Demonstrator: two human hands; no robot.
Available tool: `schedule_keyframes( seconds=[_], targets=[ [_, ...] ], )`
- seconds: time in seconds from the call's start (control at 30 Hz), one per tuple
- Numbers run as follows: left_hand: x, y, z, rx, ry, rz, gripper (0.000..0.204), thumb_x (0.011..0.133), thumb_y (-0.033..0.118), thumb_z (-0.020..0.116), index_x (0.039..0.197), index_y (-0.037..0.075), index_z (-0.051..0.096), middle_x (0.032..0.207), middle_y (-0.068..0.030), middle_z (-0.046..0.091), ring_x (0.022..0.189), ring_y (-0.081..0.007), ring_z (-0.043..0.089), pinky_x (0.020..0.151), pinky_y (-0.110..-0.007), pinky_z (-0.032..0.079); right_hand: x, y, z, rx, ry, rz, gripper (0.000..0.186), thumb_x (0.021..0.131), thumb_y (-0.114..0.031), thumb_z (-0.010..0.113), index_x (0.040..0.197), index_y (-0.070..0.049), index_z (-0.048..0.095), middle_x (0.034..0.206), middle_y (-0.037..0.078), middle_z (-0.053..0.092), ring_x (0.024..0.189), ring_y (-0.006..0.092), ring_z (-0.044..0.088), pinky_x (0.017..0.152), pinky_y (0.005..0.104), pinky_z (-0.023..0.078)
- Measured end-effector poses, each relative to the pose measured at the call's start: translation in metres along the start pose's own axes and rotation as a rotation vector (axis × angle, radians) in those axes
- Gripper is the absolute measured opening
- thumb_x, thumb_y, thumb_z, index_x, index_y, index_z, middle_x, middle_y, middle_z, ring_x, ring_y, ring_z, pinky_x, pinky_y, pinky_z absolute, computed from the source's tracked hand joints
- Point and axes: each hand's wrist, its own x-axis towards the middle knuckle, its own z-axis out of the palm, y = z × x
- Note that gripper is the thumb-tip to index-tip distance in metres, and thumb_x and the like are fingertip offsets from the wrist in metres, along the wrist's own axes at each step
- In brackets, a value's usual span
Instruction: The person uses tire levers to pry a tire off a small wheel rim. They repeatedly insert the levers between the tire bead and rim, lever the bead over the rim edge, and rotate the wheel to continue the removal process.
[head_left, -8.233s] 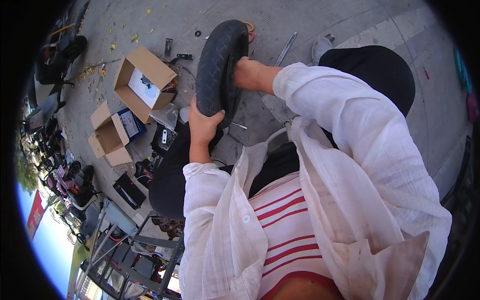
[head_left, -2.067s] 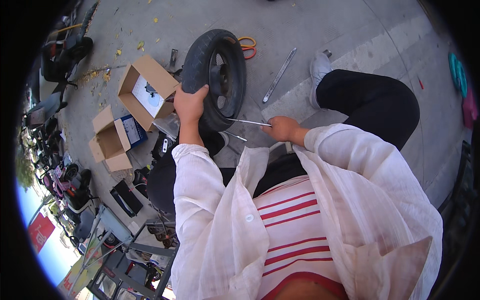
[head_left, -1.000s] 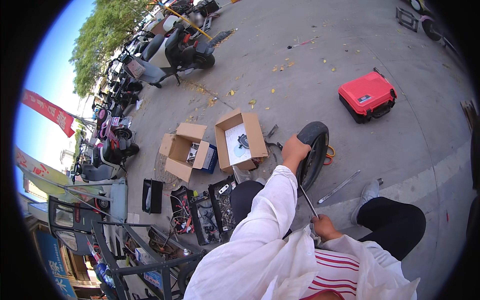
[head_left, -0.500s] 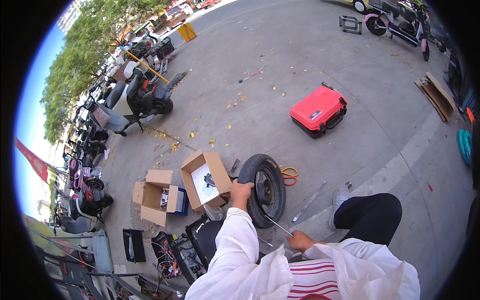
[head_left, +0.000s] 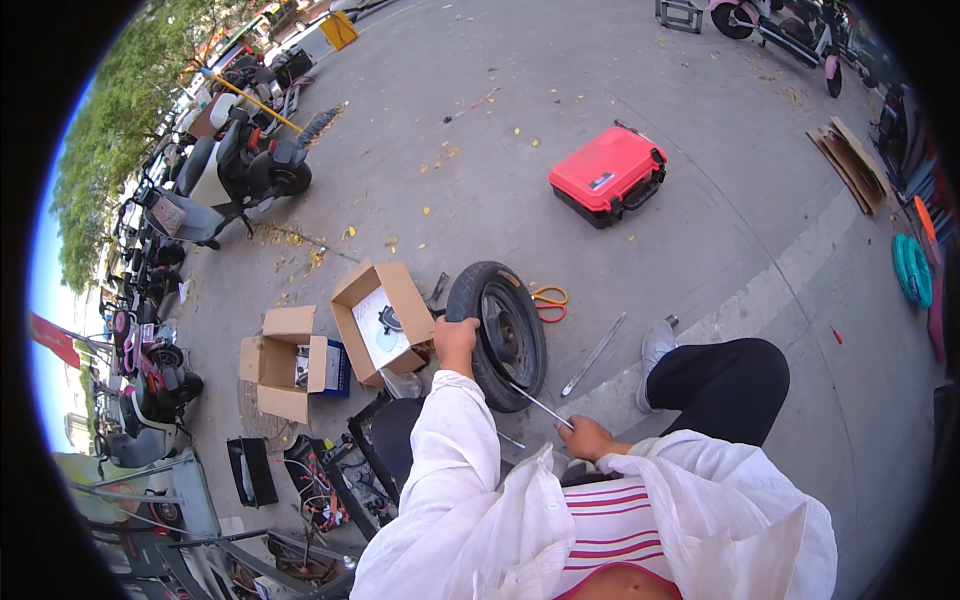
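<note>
Both hands are engaged on the wheel. Right hand [head_left: 590, 438] is closed around the near end of a thin metal lever [head_left: 538, 404], whose far end lies against the lower edge of the tyre [head_left: 497, 335]. Left hand [head_left: 456, 335] is closed over the tyre's upper left tread, holding the wheel upright on the pavement [head_left: 700, 250], just ahead of the person's dark-trousered knee [head_left: 720, 385].

Progress, as judged: the tyre appears seated on its rim all round; the lever is only at the bead, so the prying work looks barely begun. Whether the tip is under the bead cannot be told.

Surroundings, near to far: a long flat bar [head_left: 594, 354] and orange-handled scissors [head_left: 545, 300] lie beside the wheel; open cardboard boxes [head_left: 385, 320] stand to its left. Farther out sits a red tool case [head_left: 608, 175]. Parked scooters [head_left: 235, 170] line the far left. Setting is outdoors, grey paving, daylight.
</note>
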Motion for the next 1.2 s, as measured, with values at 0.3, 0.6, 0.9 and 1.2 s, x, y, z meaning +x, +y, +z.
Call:
schedule_keyframes(
  seconds=[0.3,0.6,0.9,1.2],
  targets=[
    [-0.006,0.012,0.009,-0.002,0.075,-0.146,0.065,0.065,0.025,0.078,0.120,-0.004,0.058,0.116,-0.0228,0.065,0.106,-0.0367,0.063,0.092,-0.040,0.047,0.001,0.020,0.031,0.133,-0.038,0.008,0.045,0.091,-0.042,0.057,0.092,0.002,0.064,0.094,0.028,0.066,0.093,0.0439,0.064,0.084,0.0497,0.048],
    [0.015,-0.006,-0.001,-0.565,-0.331,0.053,0.069,0.077,0.030,0.079,0.127,-0.009,0.052,0.120,-0.0189,0.062,0.103,-0.0290,0.062,0.092,-0.039,0.048,0.029,0.007,-0.010,-0.055,-0.060,-0.003,0.047,0.092,-0.050,0.054,0.095,-0.005,0.068,0.097,0.020,0.068,0.092,0.0406,0.064,0.081,0.0479,0.050],
    [-0.087,-0.037,0.043,-0.439,-0.092,0.139,0.068,0.074,0.019,0.082,0.127,-0.007,0.049,0.120,-0.0156,0.060,0.107,-0.0251,0.059,0.097,-0.034,0.044,0.031,-0.002,-0.016,0.081,0.048,-0.013,0.051,0.093,-0.049,0.052,0.092,-0.001,0.069,0.090,0.025,0.066,0.089,0.0425,0.062,0.080,0.0491,0.047],
    [-0.069,-0.046,0.001,-0.477,-0.097,0.040,0.063,0.064,0.005,0.075,0.121,-0.009,0.051,0.109,-0.0166,0.063,0.095,-0.0277,0.063,0.089,-0.035,0.047,0.038,-0.018,-0.106,-0.525,-0.009,-0.199,0.045,0.090,-0.053,0.056,0.093,-0.011,0.074,0.092,0.014,0.071,0.089,0.0333,0.068,0.076,0.0460,0.053]
  ],
)
